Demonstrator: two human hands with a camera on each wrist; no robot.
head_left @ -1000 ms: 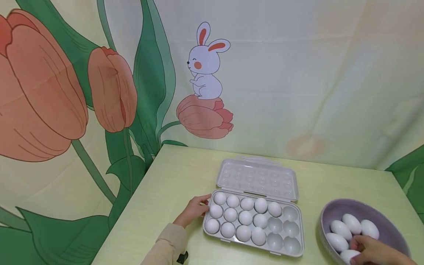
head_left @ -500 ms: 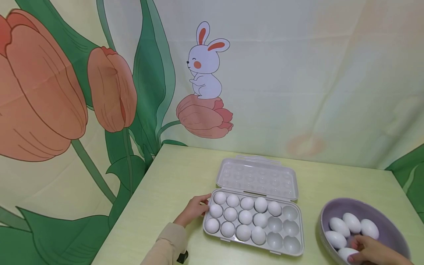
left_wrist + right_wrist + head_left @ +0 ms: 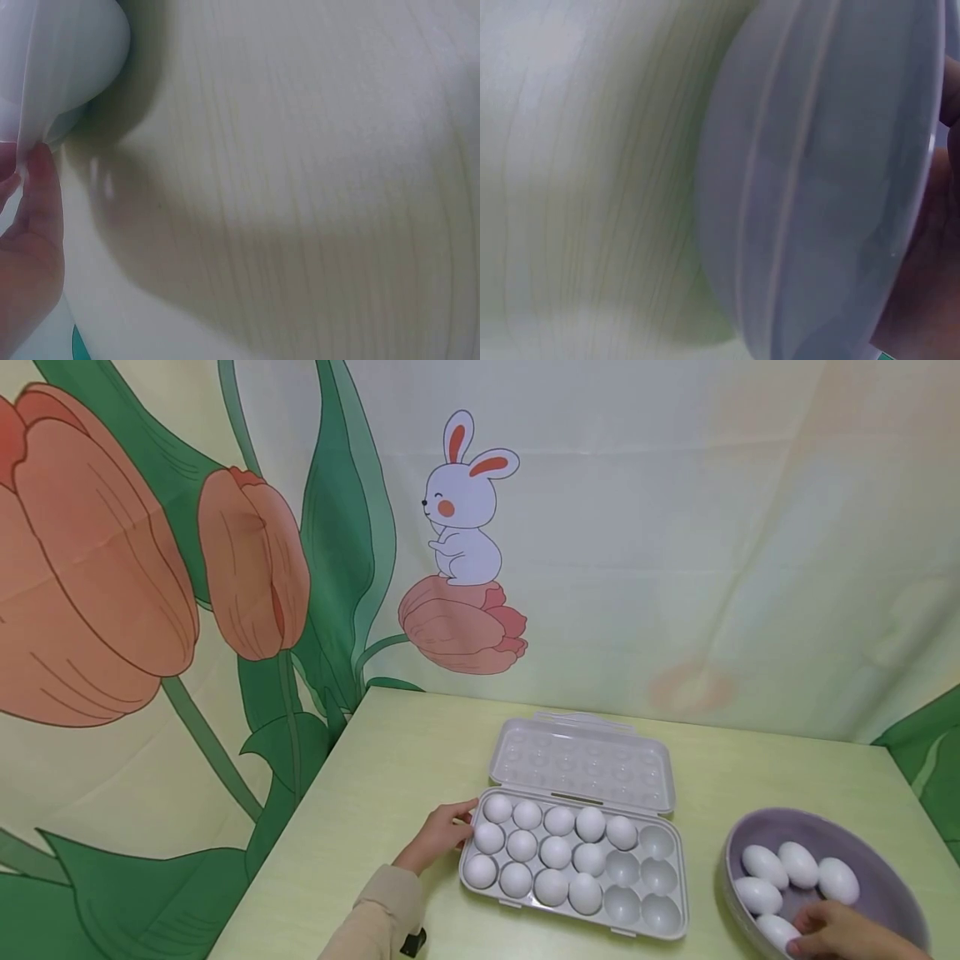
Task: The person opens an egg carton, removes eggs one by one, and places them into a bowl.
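A grey plastic egg carton (image 3: 671,893) lies with its lid folded back, white eggs (image 3: 552,887) filling most of its cups. Several cups at its right end hold no egg. My left hand (image 3: 442,833) pinches the carton's left rim; the left wrist view shows fingers (image 3: 43,187) on either side of the edge. Inside the purple bowl (image 3: 885,881), my right hand (image 3: 832,931) has thumb and fingers curled at the right end of a white egg (image 3: 777,932). Several other eggs (image 3: 798,865) lie beside it. The bowl's wall hides most of that hand in the right wrist view.
The carton's lid (image 3: 585,766) lies flat behind the cups. Pale yellow-green table (image 3: 360,760) shows around the carton and bowl. A cloth backdrop (image 3: 600,527) with tulips and a rabbit hangs behind the table. A small black object (image 3: 412,942) is by the left sleeve.
The egg at my right hand has shifted slightly left and away from me, and the eggs on the bowl's left side have shifted too. My left hand and the carton stay put.
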